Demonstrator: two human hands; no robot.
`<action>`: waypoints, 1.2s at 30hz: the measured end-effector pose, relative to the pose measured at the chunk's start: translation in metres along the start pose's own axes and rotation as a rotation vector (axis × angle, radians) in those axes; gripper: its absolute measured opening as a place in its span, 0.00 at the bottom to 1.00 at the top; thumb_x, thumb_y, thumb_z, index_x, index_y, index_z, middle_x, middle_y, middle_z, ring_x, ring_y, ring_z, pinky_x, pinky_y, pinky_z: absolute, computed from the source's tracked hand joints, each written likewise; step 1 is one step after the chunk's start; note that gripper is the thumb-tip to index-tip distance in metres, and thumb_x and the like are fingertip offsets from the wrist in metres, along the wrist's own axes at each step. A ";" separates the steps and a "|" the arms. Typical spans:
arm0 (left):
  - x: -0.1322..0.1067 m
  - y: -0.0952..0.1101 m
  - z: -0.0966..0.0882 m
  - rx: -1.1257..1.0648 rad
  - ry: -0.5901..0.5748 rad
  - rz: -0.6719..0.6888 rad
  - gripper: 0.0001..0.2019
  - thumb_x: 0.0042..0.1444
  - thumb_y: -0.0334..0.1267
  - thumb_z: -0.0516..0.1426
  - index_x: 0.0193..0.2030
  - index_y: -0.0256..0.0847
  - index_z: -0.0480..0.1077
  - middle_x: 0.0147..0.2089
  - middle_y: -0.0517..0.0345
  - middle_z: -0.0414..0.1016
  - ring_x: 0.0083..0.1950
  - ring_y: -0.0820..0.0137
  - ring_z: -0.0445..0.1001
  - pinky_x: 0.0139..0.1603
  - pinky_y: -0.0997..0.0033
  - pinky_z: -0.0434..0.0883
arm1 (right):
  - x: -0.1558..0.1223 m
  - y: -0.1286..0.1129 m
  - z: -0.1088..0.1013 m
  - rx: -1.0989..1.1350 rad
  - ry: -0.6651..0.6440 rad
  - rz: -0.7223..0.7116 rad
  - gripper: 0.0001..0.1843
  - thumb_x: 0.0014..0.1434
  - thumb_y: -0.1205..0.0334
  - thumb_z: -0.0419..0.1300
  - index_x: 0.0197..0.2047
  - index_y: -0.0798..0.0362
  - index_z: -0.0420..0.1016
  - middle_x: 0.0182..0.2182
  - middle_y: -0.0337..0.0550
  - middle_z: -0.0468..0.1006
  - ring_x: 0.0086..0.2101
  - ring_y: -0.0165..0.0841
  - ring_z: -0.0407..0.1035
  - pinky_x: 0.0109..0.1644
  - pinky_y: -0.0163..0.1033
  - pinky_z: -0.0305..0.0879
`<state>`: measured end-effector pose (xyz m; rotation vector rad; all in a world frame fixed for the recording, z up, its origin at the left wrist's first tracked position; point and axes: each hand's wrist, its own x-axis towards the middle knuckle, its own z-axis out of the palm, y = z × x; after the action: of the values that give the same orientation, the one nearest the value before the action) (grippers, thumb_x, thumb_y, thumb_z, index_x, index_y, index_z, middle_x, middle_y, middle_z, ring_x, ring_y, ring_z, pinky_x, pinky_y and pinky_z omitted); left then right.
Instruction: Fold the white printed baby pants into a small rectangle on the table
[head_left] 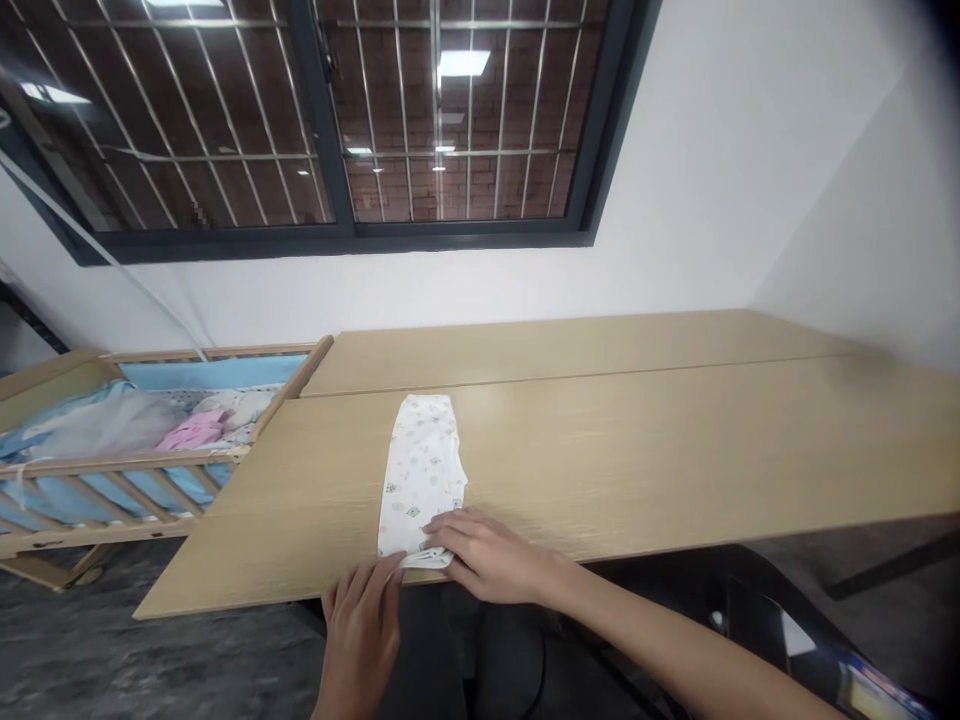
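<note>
A small white garment with a green print lies folded into a long strip on the wooden table, running away from me. My left hand pinches its near end at the table's front edge. My right hand rests on the same near end from the right, fingers closed on the fabric's folded corner.
A wooden baby crib with blue lining stands to the left of the table, holding a pink cloth and pale bedding. A barred window fills the wall behind. A dark chair is under the table's front right.
</note>
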<state>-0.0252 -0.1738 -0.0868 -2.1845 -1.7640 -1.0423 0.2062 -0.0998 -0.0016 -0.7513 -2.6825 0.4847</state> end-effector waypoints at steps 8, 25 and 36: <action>0.068 -0.005 -0.006 -0.179 0.078 -0.080 0.13 0.70 0.45 0.51 0.51 0.46 0.74 0.48 0.54 0.80 0.50 0.60 0.77 0.57 0.55 0.68 | 0.043 0.014 -0.029 0.145 0.076 0.130 0.12 0.73 0.58 0.50 0.40 0.53 0.71 0.36 0.46 0.77 0.37 0.36 0.71 0.42 0.38 0.65; 0.245 -0.048 0.090 -0.105 -0.299 -0.164 0.10 0.67 0.33 0.53 0.51 0.38 0.73 0.54 0.46 0.75 0.59 0.59 0.72 0.61 0.54 0.68 | 0.152 0.150 -0.023 -0.017 0.262 0.550 0.06 0.66 0.69 0.57 0.46 0.55 0.73 0.43 0.51 0.79 0.45 0.38 0.72 0.49 0.38 0.63; 0.242 -0.068 0.111 -0.142 -0.340 -0.128 0.12 0.68 0.38 0.55 0.54 0.38 0.72 0.56 0.50 0.75 0.59 0.61 0.72 0.63 0.51 0.67 | 0.149 0.171 -0.012 -0.066 0.268 0.524 0.14 0.67 0.70 0.54 0.54 0.56 0.72 0.51 0.54 0.78 0.52 0.39 0.70 0.55 0.39 0.63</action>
<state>-0.0240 0.0985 -0.0470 -2.4866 -2.0518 -0.8868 0.1648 0.1219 -0.0287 -1.4384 -2.2482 0.3786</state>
